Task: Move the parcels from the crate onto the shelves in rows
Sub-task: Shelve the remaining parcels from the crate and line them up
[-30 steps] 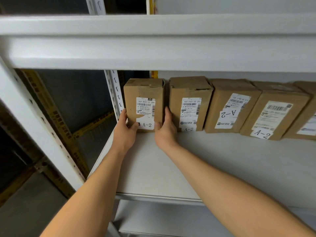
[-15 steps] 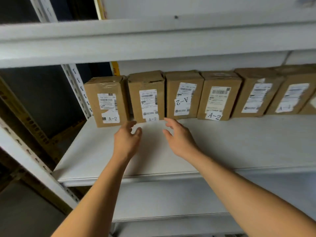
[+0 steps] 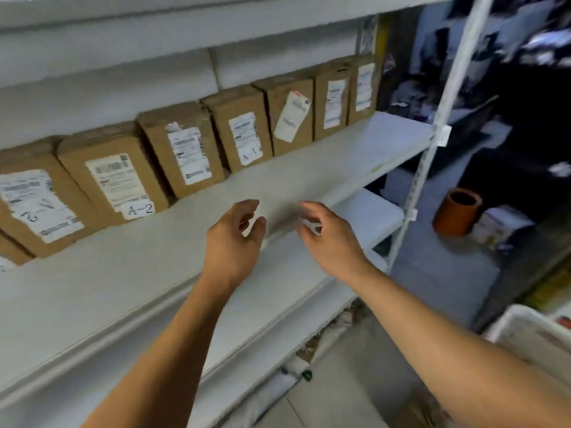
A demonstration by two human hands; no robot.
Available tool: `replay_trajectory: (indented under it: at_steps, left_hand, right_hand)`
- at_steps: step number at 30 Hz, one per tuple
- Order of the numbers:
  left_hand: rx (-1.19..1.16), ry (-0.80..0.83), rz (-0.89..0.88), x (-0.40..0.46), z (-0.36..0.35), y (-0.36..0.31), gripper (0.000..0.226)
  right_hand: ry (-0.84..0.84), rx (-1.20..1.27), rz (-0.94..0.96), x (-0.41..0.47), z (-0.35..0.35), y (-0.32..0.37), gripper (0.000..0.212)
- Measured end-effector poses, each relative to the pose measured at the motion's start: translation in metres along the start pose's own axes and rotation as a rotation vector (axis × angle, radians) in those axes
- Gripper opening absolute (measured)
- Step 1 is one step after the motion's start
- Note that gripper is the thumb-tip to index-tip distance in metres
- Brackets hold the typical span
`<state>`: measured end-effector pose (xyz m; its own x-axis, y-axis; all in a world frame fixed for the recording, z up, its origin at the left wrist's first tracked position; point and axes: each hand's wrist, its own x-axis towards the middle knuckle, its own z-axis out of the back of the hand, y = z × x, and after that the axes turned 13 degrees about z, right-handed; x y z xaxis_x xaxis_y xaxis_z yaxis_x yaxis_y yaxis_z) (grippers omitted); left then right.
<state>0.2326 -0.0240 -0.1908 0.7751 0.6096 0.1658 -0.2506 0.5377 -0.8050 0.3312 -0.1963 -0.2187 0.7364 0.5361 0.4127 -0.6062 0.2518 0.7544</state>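
Observation:
Several brown cardboard parcels with white labels stand upright in a row along the back of the white shelf (image 3: 129, 273); one near the left reads A-2 (image 3: 117, 177), another further right reads A-1 (image 3: 241, 131). My left hand (image 3: 231, 239) hovers over the shelf's front half, fingers loosely curled and apart, holding nothing. My right hand (image 3: 327, 239) is beside it, also empty with fingers apart. Neither hand touches a parcel. The corner of a white crate (image 3: 531, 338) shows at the lower right.
A white perforated upright (image 3: 429, 143) marks the shelf's right end. A lower white shelf (image 3: 367, 217) sits beneath. An orange cylinder (image 3: 457, 211) and a small box (image 3: 497, 227) lie on the floor beyond. The upper shelf (image 3: 154, 29) overhangs the row.
Both hands have let go of the leftmost parcel and pulled back from the row. The view has swung right, showing the shelf's right end and the crate.

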Motion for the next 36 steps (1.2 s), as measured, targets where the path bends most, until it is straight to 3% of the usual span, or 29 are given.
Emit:
replay_trajectory:
  at_steps: [9,19,24,31,36]
  left_hand:
    - [0.116,0.474,-0.196,-0.009,-0.241,-0.084,0.037]
    - [0.226,1.036,-0.283,-0.065,-0.458,-0.118,0.046]
    - [0.281,1.232,-0.327,-0.116,-0.524,-0.118,0.044]
    - [0.432,1.446,-0.262,-0.200,-0.591,-0.096,0.049]
    - [0.537,1.485,-0.125,-0.265,-0.631,-0.079,0.054]
  right_hand:
    - [-0.250,-0.152,-0.449,-0.108,0.151,-0.135,0.049]
    - [-0.525,-0.213,-0.984,-0.229,0.231,-0.236,0.046]
    - [-0.601,-0.197,-1.190,-0.291,0.241,-0.261,0.048]
    - [-0.637,-0.127,-1.419,-0.396,0.253,-0.295,0.054]
    - [-0.606,-0.071,-1.513,-0.475,0.274,-0.331,0.053]
